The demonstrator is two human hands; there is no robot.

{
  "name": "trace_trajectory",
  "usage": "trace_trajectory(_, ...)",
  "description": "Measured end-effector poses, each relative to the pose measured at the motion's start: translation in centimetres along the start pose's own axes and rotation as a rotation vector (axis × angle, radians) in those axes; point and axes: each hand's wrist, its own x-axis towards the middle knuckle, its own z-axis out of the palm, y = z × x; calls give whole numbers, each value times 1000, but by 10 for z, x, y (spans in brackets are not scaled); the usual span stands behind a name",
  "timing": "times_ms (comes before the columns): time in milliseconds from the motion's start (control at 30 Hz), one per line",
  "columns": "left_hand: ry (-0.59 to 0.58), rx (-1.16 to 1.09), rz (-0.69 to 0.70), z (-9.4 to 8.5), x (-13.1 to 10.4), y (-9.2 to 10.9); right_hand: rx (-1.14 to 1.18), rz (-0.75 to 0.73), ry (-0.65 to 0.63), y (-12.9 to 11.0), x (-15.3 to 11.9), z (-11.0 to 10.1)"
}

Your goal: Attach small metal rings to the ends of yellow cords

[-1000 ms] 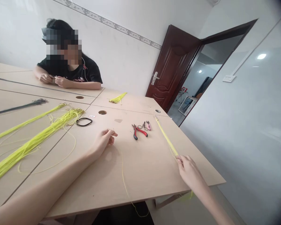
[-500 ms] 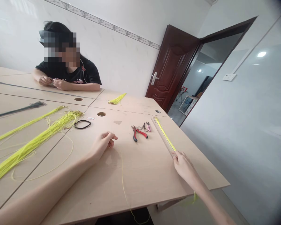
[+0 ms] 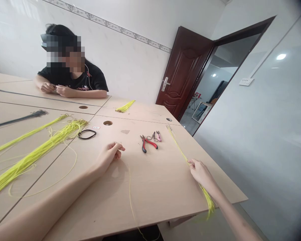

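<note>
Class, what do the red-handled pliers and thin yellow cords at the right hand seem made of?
Pliers: dull grey tips suggest metal; smooth red grips, plastic or rubber perhaps. Cords: probably synthetic fibre (vivid, limp strands), sheen unclear.

Smooth wood-look tabletop (image 3: pixel 155 187), glossy wood-look door (image 3: pixel 185 63), metal pliers (image 3: pixel 143 140) — plastic-looking grips (image 3: pixel 152 144), thread-like yellow cords (image 3: pixel 40 157)

The right hand (image 3: pixel 200 172) hides part of the yellow cord bundle (image 3: pixel 208 197); a thicker yellow hank (image 3: pixel 40 157) runs out of view at left. I can't read the small white label (image 3: pixel 96 127).
</note>
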Motion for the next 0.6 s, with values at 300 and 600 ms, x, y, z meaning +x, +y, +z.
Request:
trace_trajectory(300,-12,29,4,-1,0,-1,-43,4,3,25,15,0)
trace_trajectory(600,-19,48,3,-3,0,-3,-86,16,10,48,25,-8)
